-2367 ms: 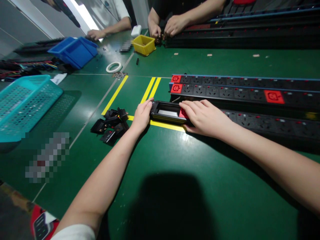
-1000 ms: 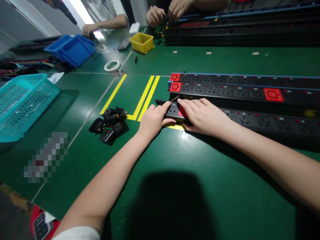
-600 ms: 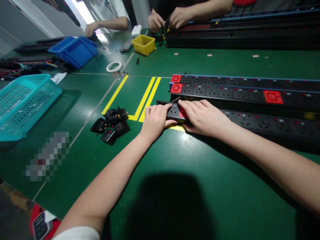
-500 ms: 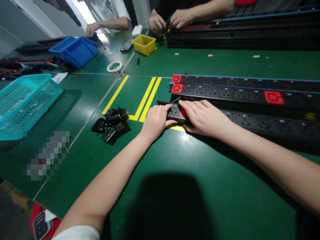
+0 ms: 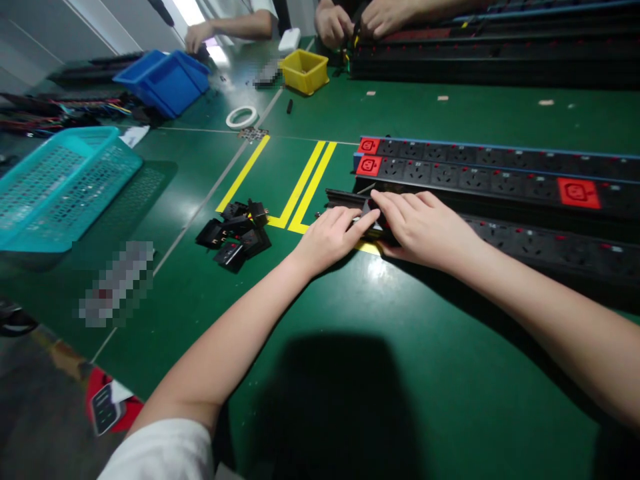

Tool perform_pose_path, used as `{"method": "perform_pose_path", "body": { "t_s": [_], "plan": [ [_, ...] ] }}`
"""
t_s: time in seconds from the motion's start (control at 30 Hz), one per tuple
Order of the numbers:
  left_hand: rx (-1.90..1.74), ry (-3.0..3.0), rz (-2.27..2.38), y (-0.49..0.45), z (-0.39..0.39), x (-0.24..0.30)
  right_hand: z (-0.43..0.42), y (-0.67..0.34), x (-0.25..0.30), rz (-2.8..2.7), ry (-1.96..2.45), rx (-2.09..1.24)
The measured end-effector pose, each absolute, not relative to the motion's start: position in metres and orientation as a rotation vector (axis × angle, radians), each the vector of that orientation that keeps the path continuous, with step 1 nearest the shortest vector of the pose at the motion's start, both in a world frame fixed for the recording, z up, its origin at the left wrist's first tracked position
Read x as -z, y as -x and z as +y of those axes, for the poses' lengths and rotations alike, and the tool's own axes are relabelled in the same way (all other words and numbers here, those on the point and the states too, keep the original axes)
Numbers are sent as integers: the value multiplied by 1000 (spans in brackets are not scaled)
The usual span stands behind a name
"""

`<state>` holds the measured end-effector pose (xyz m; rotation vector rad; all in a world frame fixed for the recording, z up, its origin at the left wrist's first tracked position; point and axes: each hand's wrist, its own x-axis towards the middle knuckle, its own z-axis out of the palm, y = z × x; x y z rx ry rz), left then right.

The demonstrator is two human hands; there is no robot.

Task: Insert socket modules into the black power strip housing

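A long black power strip (image 5: 525, 243) lies across the green table in front of me. My left hand (image 5: 330, 237) lies flat over its left end, fingers pressing on a black socket module that is mostly hidden beneath them. My right hand (image 5: 425, 227) rests on the strip just to the right, fingertips meeting the left hand's. A pile of loose black socket modules (image 5: 235, 233) sits on the table to the left of my left hand.
Two finished strips with red sockets (image 5: 480, 170) lie behind. A teal basket (image 5: 55, 187), blue bins (image 5: 165, 80), a yellow bin (image 5: 305, 70) and a tape roll (image 5: 241, 117) stand left and far. Other people's hands (image 5: 360, 20) work at more strips.
The strip's open left end now has a black module in it. My left hand moved from the strip's tip onto that module, and its fingers slid right against my right hand.
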<state>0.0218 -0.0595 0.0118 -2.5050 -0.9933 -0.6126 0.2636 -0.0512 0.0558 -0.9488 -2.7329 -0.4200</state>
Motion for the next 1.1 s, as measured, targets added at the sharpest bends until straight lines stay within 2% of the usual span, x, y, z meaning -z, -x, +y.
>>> {"method": "perform_pose_path", "body": {
  "t_s": [0.27, 0.63, 0.87, 1.1],
  "plan": [
    [797, 2654, -1303, -20, -57, -17, -49, -265, -55, -2745, 945, 441],
    [937, 1928, -2150, -8, -48, -31, -50, -265, -58, -2769, 951, 435],
    [774, 1828, -2301, -13, -51, -29, -52, -266, -61, -2802, 923, 509],
    [880, 1861, -2152, -4, -48, -20, -52, -265, -62, -2807, 915, 543]
  ]
}}
